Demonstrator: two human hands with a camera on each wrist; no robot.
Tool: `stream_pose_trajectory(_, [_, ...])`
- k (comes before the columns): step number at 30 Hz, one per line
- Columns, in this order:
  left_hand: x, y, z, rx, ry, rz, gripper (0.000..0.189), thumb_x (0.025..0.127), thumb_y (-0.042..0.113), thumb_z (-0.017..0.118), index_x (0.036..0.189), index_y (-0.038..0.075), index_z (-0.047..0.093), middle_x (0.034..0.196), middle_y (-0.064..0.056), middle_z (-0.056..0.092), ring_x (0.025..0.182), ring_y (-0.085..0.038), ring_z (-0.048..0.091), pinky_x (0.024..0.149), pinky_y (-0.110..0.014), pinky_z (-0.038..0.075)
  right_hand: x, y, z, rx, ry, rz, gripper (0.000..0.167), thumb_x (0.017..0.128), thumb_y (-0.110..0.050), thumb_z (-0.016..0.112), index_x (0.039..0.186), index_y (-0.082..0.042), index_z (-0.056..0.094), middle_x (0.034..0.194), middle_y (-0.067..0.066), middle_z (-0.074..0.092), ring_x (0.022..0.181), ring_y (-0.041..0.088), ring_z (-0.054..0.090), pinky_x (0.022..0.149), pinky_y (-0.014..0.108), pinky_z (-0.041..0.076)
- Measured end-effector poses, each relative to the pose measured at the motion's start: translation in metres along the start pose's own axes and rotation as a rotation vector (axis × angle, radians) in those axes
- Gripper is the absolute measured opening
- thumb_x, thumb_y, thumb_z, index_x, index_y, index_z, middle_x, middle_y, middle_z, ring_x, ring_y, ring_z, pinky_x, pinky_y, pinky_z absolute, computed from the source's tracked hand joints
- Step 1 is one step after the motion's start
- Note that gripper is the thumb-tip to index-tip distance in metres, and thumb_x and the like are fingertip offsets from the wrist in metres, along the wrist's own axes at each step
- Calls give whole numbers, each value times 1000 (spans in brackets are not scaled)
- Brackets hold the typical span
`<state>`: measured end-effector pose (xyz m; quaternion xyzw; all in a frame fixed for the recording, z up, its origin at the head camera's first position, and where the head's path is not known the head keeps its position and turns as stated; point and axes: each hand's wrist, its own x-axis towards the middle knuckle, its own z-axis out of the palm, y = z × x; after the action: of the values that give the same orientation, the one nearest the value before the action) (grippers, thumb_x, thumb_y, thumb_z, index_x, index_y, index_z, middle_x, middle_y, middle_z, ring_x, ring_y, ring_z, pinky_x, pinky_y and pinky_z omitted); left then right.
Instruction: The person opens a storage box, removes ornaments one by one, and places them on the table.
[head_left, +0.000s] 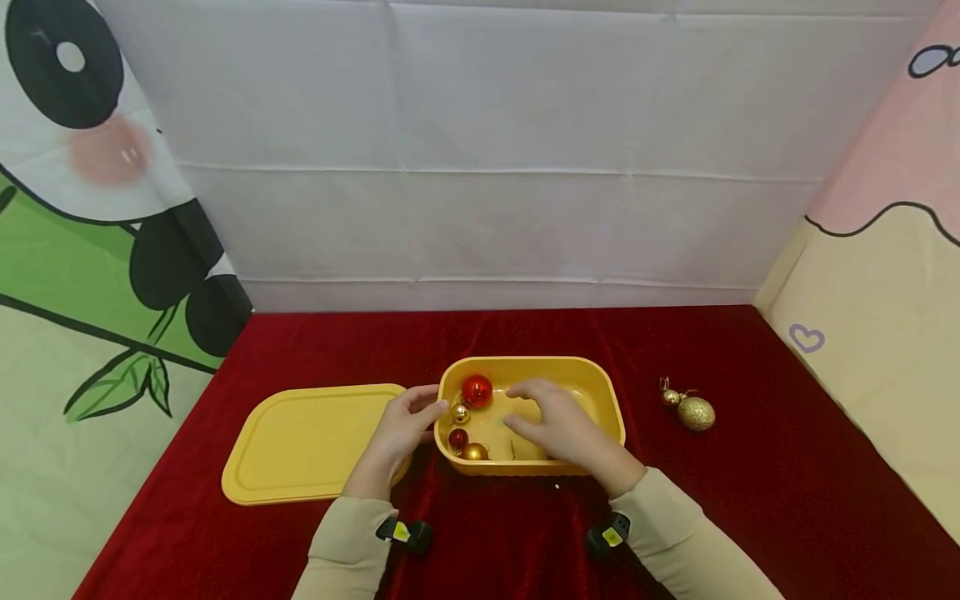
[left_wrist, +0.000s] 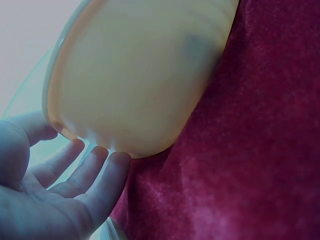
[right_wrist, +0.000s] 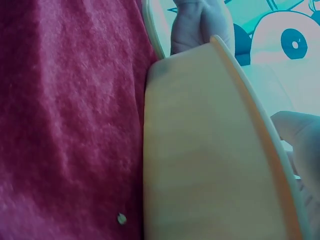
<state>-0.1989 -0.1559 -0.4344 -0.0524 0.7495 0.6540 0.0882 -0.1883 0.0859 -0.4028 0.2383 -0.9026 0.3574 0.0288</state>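
The left hand partly hid the lid at three o'clock; a speck, five o'clock from the box, was unidentifiably small.

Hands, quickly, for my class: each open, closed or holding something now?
Left hand: holding the yellow box by its left end.
Right hand: open over the box, nothing seen in its grasp.
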Motion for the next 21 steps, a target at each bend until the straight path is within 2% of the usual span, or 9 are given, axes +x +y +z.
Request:
stream_pose_trajectory(11, [1, -1, 1, 14, -5, 20, 41, 94, 18, 59, 131, 4, 51, 126, -20, 56, 105, -25, 61, 81, -37, 56, 2, -4, 11, 31, -109, -28, 35, 88, -28, 67, 113, -5, 63, 115, 8, 64, 109, 25, 59, 94, 42, 47])
stream_pose_trajectory(21, [3, -3, 3, 5, -2, 21, 40, 93, 18, 60, 130, 5, 52, 125, -20, 57, 104, -25, 62, 80, -36, 56, 8, -14, 21, -10, -170, -70, 34, 88, -28, 66, 112, -4, 64, 112, 7, 65, 105, 22, 60, 91, 40, 49])
